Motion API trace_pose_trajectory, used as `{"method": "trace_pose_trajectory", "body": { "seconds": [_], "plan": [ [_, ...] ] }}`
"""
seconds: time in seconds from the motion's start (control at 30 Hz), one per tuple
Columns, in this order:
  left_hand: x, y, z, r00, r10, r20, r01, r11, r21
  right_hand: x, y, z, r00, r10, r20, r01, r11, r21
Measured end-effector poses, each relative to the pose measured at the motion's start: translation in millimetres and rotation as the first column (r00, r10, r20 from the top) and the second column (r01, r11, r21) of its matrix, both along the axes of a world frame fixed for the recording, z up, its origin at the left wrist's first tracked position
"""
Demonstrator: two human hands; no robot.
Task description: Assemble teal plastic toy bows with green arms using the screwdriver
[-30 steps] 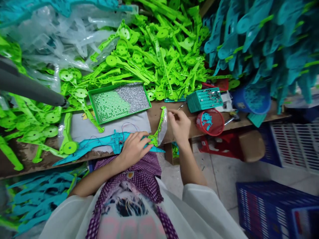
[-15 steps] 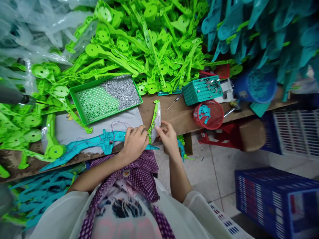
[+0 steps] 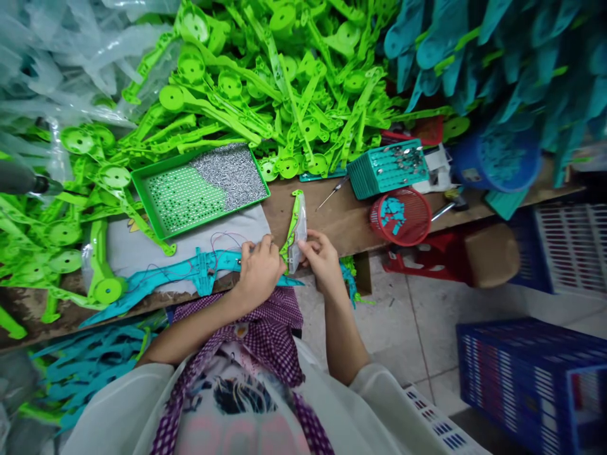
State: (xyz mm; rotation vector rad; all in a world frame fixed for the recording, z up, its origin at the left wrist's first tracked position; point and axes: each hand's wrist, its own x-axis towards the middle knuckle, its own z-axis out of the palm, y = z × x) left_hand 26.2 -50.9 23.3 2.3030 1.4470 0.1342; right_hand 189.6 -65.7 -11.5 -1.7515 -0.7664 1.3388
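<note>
A long blue bow-shaped plastic part (image 3: 165,275) with thin red and blue wires lies along the bench's front edge. My left hand (image 3: 260,265) rests over its right half, fingers curled down; what the fingertips pinch is hidden beneath them. A slim green plastic piece with a clear cover (image 3: 297,227) stands out away from me, across the blue part's right end. My right hand (image 3: 322,258) pinches the clear side of this piece between thumb and fingers.
Left of centre is a green tray (image 3: 177,201) of small metal screws. A screwdriver (image 3: 333,193), a teal box (image 3: 385,167) and a red basket (image 3: 403,218) of blue bits sit to the right. Green plastic parts (image 3: 284,82) heap along the back. A blue crate (image 3: 526,379) stands on the floor.
My left hand has shifted slightly right and turned a little along the blue part. My right hand still holds the green piece, whose clear cover has swung slightly. The view has shifted a little.
</note>
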Motion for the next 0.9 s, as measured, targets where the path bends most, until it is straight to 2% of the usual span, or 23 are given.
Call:
{"method": "trace_pose_trajectory", "body": {
  "seconds": [0.13, 0.23, 0.33, 0.5, 0.67, 0.77, 0.9],
  "plan": [
    [-7, 6, -5.9, 0.994, 0.050, 0.094, -0.044, 0.997, -0.058, 1, 1, -0.4, 1.000, -0.003, -0.020, 0.003, 1.000, -0.010],
    [-11, 7, -8.5, 0.988, 0.021, 0.150, -0.012, 0.998, -0.057, 1, 2, 0.5, 1.000, 0.007, -0.003, -0.007, 1.000, -0.018],
    [-15, 2, -8.8, 0.985, -0.032, 0.170, 0.029, 0.999, 0.019, 0, 3, 2.1, 1.000, 0.020, 0.013, -0.020, 1.000, -0.023],
    [-17, -5, -5.9, 0.992, -0.025, 0.127, 0.006, 0.989, 0.148, 0, 4, 4.6, 0.999, 0.028, 0.043, -0.028, 1.000, -0.005],
    [-17, -5, -7.1, 0.992, -0.018, 0.123, 0.006, 0.995, 0.098, -1, 5, 2.8, 0.999, 0.023, 0.024, -0.023, 0.999, -0.022],
    [-19, -6, -8.5, 0.991, -0.053, 0.119, 0.046, 0.997, 0.062, 1, 5, 2.6, 0.999, 0.040, 0.017, -0.040, 0.999, -0.016],
    [-20, -7, -10.6, 0.994, -0.074, 0.085, 0.072, 0.997, 0.034, 11, 8, 6.2, 0.997, 0.051, 0.065, -0.052, 0.998, 0.019]
  ]
}}
